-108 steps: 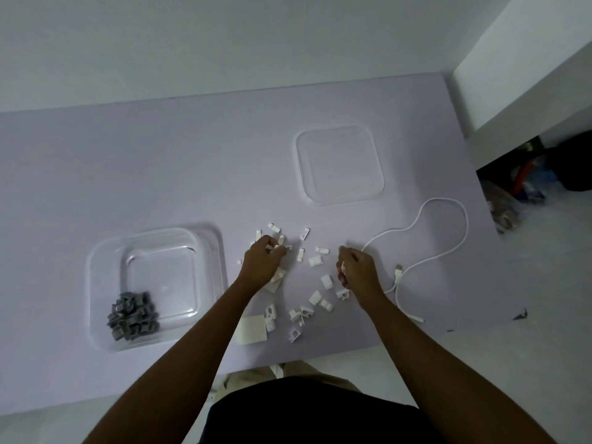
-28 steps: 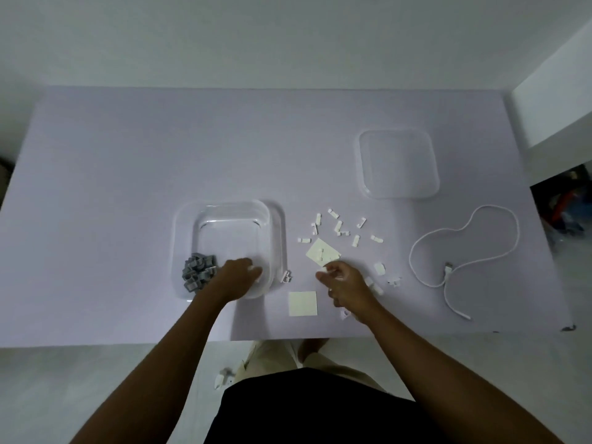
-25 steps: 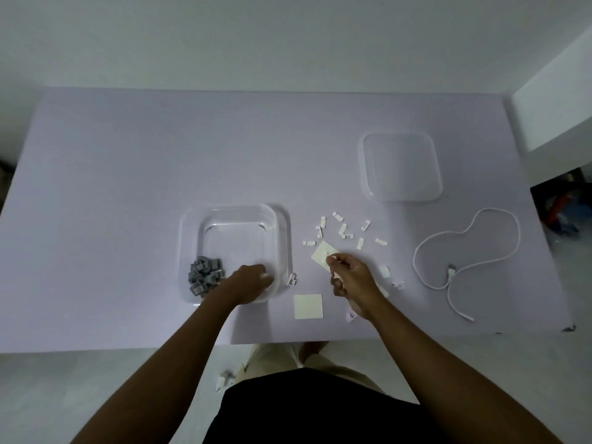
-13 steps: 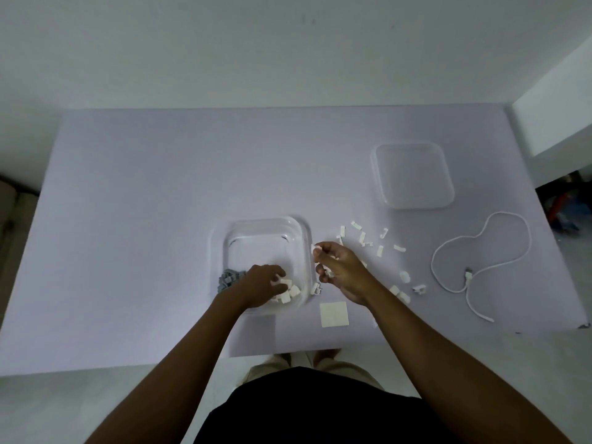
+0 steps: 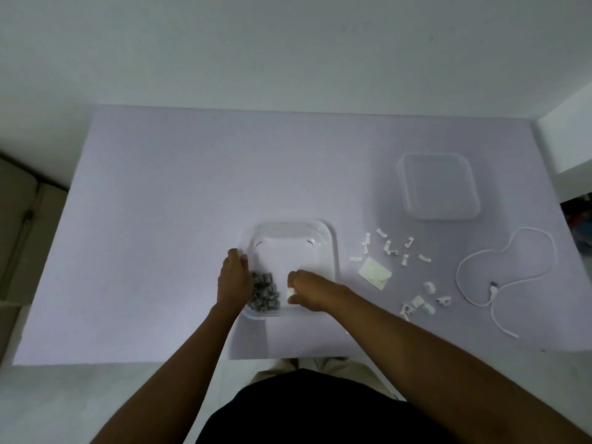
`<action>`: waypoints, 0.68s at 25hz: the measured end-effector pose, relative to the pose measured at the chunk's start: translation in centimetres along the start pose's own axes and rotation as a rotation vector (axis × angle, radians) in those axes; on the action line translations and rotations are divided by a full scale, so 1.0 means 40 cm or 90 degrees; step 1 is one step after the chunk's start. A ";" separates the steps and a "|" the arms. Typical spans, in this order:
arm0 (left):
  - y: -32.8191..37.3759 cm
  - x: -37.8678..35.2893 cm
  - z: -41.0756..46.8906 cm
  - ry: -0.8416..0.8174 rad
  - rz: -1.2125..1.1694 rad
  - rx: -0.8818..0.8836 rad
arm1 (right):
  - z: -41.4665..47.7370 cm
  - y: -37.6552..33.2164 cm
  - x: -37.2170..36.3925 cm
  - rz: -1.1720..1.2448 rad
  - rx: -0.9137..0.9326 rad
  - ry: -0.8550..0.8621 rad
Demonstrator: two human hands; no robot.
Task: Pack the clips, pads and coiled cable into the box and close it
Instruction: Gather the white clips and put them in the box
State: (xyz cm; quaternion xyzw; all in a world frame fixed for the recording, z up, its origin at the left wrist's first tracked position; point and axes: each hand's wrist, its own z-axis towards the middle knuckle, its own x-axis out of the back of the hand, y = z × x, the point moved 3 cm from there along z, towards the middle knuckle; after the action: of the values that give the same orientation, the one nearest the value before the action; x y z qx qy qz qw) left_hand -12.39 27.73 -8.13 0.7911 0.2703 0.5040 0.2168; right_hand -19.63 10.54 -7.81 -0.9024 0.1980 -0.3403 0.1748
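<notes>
The clear plastic box (image 5: 331, 241) sits open near the table's front edge, with a pile of grey clips (image 5: 264, 294) in its near left corner. My left hand (image 5: 235, 278) grips the box's left wall. My right hand (image 5: 309, 291) is inside the box, low on its near side, pinching a small white clip (image 5: 291, 292). More white clips (image 5: 390, 248) lie scattered to the right of the box, and a second group of white clips (image 5: 423, 302) lies nearer me. A pale square pad (image 5: 374, 277) rests between them. The white cable (image 5: 506, 277) lies loosely looped at the right.
The clear lid (image 5: 439, 187) lies flat at the back right of the lilac table (image 5: 160, 219). A white wall corner (image 5: 567, 139) juts in at the far right. The table's front edge runs just below my forearms.
My right hand has gone from the box's right rim into the box with a white clip. My left hand has left the box's inside for its left wall. The view shifted.
</notes>
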 end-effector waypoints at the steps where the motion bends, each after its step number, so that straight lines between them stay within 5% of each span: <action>1: -0.003 0.003 0.005 0.008 0.001 -0.003 | 0.001 0.004 -0.006 -0.014 -0.002 0.006; 9: -0.006 0.008 0.047 0.002 0.005 0.018 | -0.023 0.006 -0.008 -0.046 0.024 0.053; 12: 0.028 0.015 0.048 0.036 0.039 0.025 | -0.060 0.011 0.013 0.062 0.043 0.112; 17: 0.223 -0.013 -0.040 0.151 0.036 -0.286 | -0.187 0.125 0.062 0.372 0.009 0.466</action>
State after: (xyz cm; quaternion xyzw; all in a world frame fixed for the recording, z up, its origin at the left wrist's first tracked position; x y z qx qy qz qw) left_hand -12.16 20.72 -2.34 0.6656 0.1528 0.6467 0.3396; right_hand -24.20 3.71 -3.42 -0.6283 0.4902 -0.5739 0.1884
